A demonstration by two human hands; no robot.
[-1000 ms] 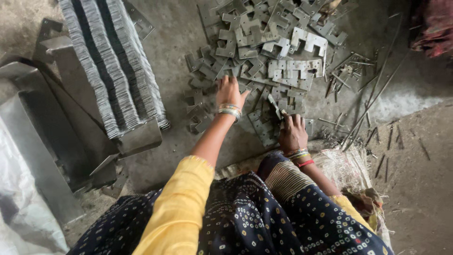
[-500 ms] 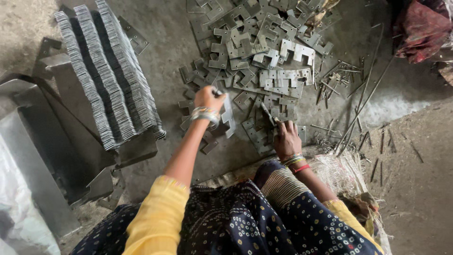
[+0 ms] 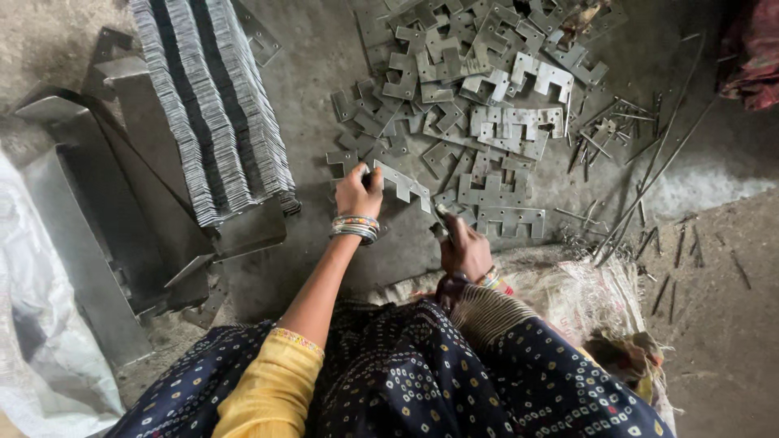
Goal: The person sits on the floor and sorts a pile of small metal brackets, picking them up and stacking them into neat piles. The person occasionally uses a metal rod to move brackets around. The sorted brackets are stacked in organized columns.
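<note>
Head view: one person sits on the ground, two bare hands out over a concrete floor [image 3: 324,73].
Left hand [image 3: 355,193]: fingers closed on one end of a flat notched metal plate [image 3: 402,183], lifted just above the floor.
Right hand [image 3: 465,250]: curled shut low near the knee, against a small metal piece [image 3: 439,229]; whether it grips that piece cannot be told.
Scattered plates [image 3: 487,105]: a loose heap of the same stamped shape beyond both hands, overlapping, too many to count.
Stacked plates [image 3: 213,105]: packed on edge in two long rows at the left, resting on a metal trough [image 3: 114,195].
Rods [image 3: 649,174]: thin metal rods and offcuts lying at the right of the heap, crossing each other.
Sack [image 3: 568,292]: woven, under the right forearm, partly covered by dark dotted cloth.
Cut off: white plastic sheet [image 3: 40,341] at the left edge; red cloth [image 3: 751,65] at the top right corner.
Bangles: several on each wrist, number unclear.
</note>
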